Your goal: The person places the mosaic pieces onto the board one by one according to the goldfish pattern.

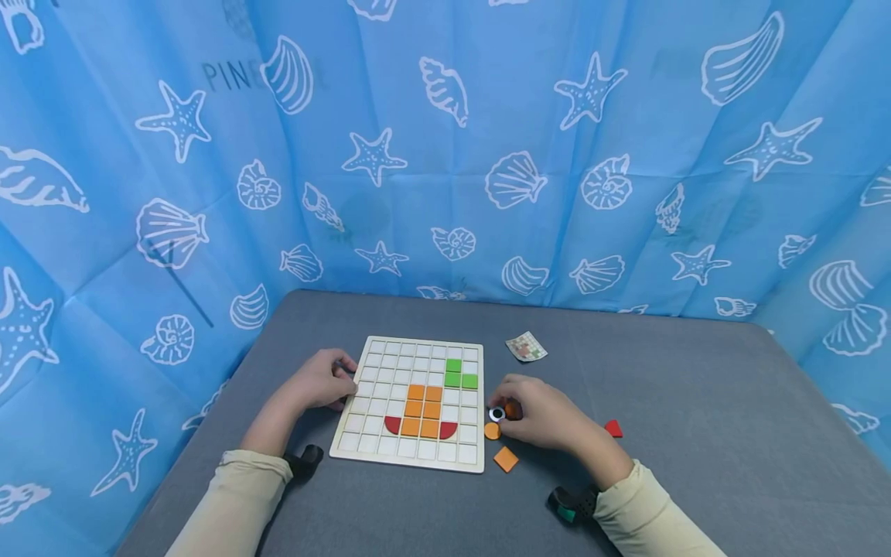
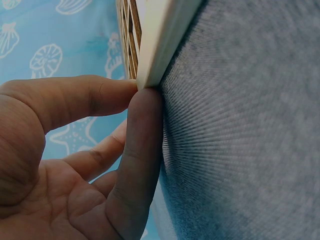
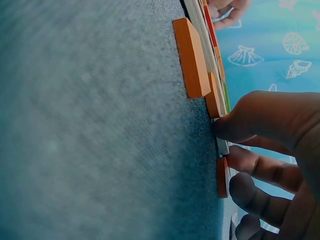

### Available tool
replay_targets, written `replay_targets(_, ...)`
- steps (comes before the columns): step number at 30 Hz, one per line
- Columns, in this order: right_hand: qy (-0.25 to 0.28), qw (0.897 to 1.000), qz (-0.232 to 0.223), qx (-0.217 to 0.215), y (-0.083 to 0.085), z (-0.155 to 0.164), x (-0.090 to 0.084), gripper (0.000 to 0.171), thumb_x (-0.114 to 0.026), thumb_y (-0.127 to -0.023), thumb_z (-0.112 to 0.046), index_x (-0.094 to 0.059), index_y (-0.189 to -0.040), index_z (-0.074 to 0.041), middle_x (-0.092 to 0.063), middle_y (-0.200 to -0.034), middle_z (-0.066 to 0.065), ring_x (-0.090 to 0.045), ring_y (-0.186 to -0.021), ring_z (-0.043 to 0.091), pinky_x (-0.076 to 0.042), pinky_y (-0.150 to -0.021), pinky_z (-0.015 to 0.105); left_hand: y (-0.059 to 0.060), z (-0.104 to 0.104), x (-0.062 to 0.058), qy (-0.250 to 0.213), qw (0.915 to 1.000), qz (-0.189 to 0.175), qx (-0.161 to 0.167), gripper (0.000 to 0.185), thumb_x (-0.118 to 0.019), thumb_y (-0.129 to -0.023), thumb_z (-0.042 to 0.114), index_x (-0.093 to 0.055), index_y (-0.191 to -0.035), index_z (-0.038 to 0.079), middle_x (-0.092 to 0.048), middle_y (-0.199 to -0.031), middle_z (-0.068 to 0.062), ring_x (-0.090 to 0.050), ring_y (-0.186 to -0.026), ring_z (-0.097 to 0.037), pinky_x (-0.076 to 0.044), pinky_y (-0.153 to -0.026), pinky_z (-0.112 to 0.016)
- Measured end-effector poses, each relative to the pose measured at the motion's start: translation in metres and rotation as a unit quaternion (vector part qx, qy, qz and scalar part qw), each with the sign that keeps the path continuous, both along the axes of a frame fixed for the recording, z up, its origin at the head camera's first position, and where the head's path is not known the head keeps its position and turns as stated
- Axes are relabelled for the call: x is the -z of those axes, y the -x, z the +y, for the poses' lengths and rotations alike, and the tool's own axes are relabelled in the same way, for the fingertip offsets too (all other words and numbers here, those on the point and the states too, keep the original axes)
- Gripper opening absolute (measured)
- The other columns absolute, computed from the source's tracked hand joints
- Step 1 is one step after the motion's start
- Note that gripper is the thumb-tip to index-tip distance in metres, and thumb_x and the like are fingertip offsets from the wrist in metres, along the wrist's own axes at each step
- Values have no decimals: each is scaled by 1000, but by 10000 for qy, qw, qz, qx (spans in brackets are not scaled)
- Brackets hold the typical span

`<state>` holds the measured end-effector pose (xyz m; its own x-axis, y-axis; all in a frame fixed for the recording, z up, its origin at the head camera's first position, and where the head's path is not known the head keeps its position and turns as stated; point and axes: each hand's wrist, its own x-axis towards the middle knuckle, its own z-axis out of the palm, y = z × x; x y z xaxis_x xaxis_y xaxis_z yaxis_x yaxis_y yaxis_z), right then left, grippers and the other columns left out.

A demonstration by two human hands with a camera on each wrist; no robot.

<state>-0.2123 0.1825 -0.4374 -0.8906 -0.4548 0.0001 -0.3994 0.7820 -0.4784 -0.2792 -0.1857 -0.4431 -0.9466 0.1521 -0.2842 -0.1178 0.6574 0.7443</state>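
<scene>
A white grid board (image 1: pixel 390 357) lies on the grey table, with orange squares (image 1: pixel 423 410), green squares (image 1: pixel 458 373) and two red quarter pieces set in it. My left hand (image 1: pixel 343 379) rests against the board's left edge (image 2: pixel 152 55), thumb and forefinger tips touching it. My right hand (image 1: pixel 505 405) is just right of the board, its curled thumb and fingers pinching a small black-and-white eye disc (image 1: pixel 496 414) (image 3: pixel 223 146). An orange round piece (image 1: pixel 513 409) (image 3: pixel 222 177) lies under the fingers.
Loose pieces lie right of the board: an orange disc (image 1: pixel 492 431) (image 3: pixel 212 95), an orange square (image 1: pixel 506 459) (image 3: pixel 191 57) and a red piece (image 1: pixel 613 428). A small pattern card (image 1: pixel 526 346) sits behind them. Blue shell-print curtains close in the table on all sides.
</scene>
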Motion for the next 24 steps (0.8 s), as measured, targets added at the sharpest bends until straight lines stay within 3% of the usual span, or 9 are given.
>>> replay_targets(12, 153, 9996, 238, -98, -2, -5, -9, 16, -75, -82, -22, -71, -97, -22, -60, -91, -10, -56, -73, 11, -46, -60, 20, 1, -1, 1, -41, 10000, 3, 26, 36, -66, -82, 6, -56, -116, 0, -59, -89, -14, -63, -71, -23, -59, -60, -36)
replay_targets(19, 360, 9980, 289, -433, 8, -40, -25, 17, -73, -84, -22, -71, -100, -21, -63, -94, -8, -54, -68, 8, -48, -58, 23, 1, -4, 0, -53, 10000, -36, 37, 36, -66, -83, 5, -56, -117, 1, -59, -90, -15, -62, -72, -24, -59, -61, -37)
replay_targets(24, 609, 9953, 252, -714, 20, -70, -23, 14, -72, -85, -23, -71, -98, -21, -64, -93, -7, -55, -68, 8, -48, -59, 22, 1, -1, 1, -86, 9999, -64, 66, 36, -67, -83, 6, -56, -117, 1, -60, -90, -14, -63, -72, -23, -59, -61, -37)
